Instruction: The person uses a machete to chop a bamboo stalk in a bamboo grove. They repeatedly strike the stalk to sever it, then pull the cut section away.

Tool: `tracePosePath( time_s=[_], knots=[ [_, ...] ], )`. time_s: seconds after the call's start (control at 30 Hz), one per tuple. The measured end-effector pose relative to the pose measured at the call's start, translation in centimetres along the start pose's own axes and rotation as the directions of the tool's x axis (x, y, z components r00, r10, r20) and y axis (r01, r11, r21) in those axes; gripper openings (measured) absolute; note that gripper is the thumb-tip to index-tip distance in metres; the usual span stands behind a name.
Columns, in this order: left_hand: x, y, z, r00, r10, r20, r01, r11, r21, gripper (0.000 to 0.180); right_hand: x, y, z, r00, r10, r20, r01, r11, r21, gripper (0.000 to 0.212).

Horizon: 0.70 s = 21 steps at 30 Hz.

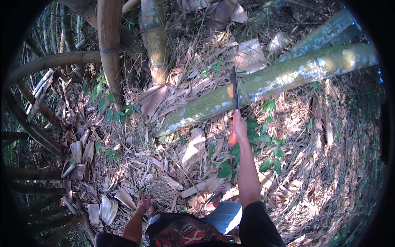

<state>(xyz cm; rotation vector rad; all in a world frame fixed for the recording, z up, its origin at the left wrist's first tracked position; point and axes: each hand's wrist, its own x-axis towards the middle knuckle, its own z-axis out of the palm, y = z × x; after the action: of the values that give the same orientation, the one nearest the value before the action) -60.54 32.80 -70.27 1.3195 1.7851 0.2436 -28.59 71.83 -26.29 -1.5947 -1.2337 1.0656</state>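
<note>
Blade [234, 88] of 1 long knife stands upright ahead of the right hand [238, 127], which is wrapped tight around the knife's orange handle [233, 139] with the arm stretched forward. The dark blade crosses in front of 1 felled green bamboo culm [288, 76], mottled with pale patches, lying on a slant from beyond the right hand up toward the far right; whether the edge touches the culm or hangs just above it cannot be told. Farther right of that culm lie 2 more green culms [325, 33], close together and running the same way. The left hand [143, 203] hangs low beside the body, well apart from the knife, with a band at the wrist; its fingers point down, loosely spread, holding nothing. Ahead and left of the left hand rise 2 thick standing stems: 1 brown [109, 45] and 1 greenish cut stump [155, 41]. At least 4 dark curved stems [33, 127] bend across the far left. Dry bamboo sheaths and leaf litter [164, 164] cover the ground between both hands, with small green leafy plants [267, 144] just right of the right forearm. 1 sandalled foot [216, 195] shows below the right hand, near light blue shorts [226, 216].
</note>
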Motion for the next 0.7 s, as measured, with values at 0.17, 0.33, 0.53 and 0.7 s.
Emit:
tracePosePath(
  time_s=[0.17, 0.33, 0.53, 0.7],
  knots=[
    [-0.5, -4.0, 0.8, 0.978, -0.205, 0.038, 0.209, 0.966, -0.151, 0.053, -1.6, 0.4, 1.9, 0.995, -0.073, 0.068, 0.062, 0.986, 0.153, 0.046],
    [-0.5, -9.3, 1.1, 0.993, -0.043, -0.114, 0.039, 0.999, -0.037, 0.045, -1.6, -4.4, 1.1, 0.842, -0.537, 0.048, 0.401, 0.564, -0.722, 0.050],
    [0.6, -3.6, 0.8, 0.991, 0.014, 0.136, -0.039, 0.982, 0.186, 0.049, -12.6, -13.5, 5.3, 0.558, -0.786, 0.265, 0.653, 0.219, -0.725, 0.059],
    [2.8, -4.7, 0.6, 0.975, 0.217, 0.037, -0.219, 0.934, 0.283, 0.048, -12.4, -11.0, 6.3, 0.278, -0.867, 0.413, 0.791, -0.037, -0.611, 0.057]
  ],
)
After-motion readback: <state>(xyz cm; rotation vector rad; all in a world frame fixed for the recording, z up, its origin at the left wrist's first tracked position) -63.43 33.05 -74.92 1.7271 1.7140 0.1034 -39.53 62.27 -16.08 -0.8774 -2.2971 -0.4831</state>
